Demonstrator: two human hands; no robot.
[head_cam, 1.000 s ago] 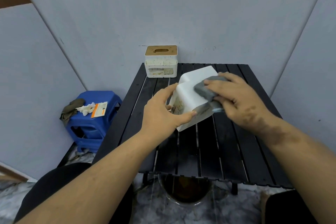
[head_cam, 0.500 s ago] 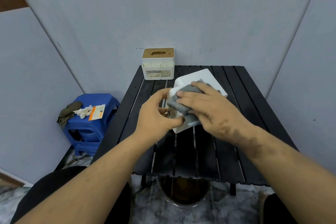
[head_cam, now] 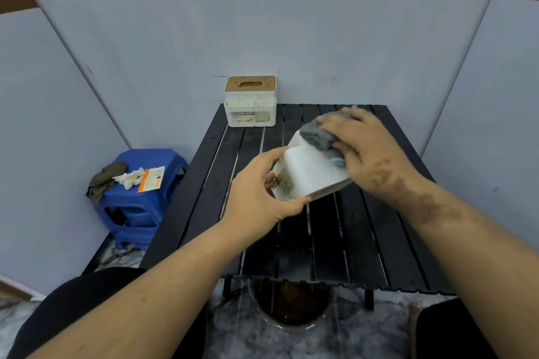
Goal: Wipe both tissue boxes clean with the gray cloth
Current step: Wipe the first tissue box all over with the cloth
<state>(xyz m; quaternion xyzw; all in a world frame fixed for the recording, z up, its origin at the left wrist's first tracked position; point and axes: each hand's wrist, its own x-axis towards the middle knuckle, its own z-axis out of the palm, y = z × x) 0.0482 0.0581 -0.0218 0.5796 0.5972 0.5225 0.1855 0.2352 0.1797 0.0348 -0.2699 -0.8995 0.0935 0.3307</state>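
The left hand grips the near left end of a white tissue box, thumb curled under its lower edge and fingers wrapped over the upper side, holding it tilted above the bench. The right hand lies on top of the box's far upper side with fingers fairly straight, pressing a bunched gray cloth against the white surface; the cloth shows at the fingertips and under the palm's left edge. The box's lower face, turned toward the left hand, shows brownish smudges. A second tissue box with a tan slotted lid stands upright at the bench's far left corner, well apart from both hands. Left of the bench, a blue stool carries a dark rag, white crumpled bits and an orange-and-white packet.
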